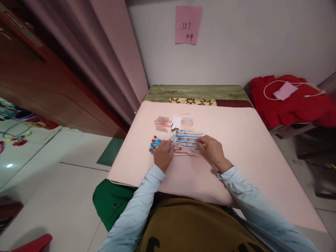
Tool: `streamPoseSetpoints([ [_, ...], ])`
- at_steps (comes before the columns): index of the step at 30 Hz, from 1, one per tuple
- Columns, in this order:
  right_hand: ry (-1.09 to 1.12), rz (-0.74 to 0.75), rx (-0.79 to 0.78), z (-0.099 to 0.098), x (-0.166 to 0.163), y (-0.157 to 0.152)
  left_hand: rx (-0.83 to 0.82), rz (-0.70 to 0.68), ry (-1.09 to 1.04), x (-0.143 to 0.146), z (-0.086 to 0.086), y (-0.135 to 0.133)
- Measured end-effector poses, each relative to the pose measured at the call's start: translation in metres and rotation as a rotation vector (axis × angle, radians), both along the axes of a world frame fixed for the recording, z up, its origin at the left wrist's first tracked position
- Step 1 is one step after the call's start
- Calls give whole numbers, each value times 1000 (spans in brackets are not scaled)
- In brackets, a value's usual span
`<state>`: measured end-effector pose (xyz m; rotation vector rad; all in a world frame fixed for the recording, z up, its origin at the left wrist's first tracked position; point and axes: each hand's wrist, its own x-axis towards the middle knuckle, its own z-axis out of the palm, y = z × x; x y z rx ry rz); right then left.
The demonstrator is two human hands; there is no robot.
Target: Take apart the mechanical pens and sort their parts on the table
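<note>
A row of slim pens [187,140], with blue, orange and brown parts, lies side by side on the pink-covered table [252,157]. My left hand [163,154] is closed at the pens' left ends, with a small light-blue pen cap [172,137] at its fingertips. Its fingers partly hide the nearest pens. At the right ends, my right hand [212,149] has its fingers pinched together on a pen, whose end they cover. Left of my left hand sits a pile of small blue and brown caps [154,143].
Beyond the pens lie a bundle of clear, reddish-brown thin tubes [162,123], several white sticks with black tips [176,122] and pale tubes [187,122]. A red cloth [294,105] with a white cable is at the right. A brown wooden door [65,87] stands left of the table.
</note>
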<state>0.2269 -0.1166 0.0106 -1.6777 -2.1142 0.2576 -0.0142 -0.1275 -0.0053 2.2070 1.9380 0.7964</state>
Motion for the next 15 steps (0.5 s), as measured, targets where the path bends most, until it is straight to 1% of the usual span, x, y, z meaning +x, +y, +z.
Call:
streamPoseSetpoints([
  [2,-9,-46,-22,1,3,4,22,-30,-9,3,1,-1],
  [4,-44,-47,-40,2,3,7,36,-36,-13,5,3,-1],
  [11,-238,21,-45,0,-5,14,-4,22,-67,-2,6,-1],
  [15,-304,87,-51,1,-4,17,-11,19,-137,-2,7,-1],
])
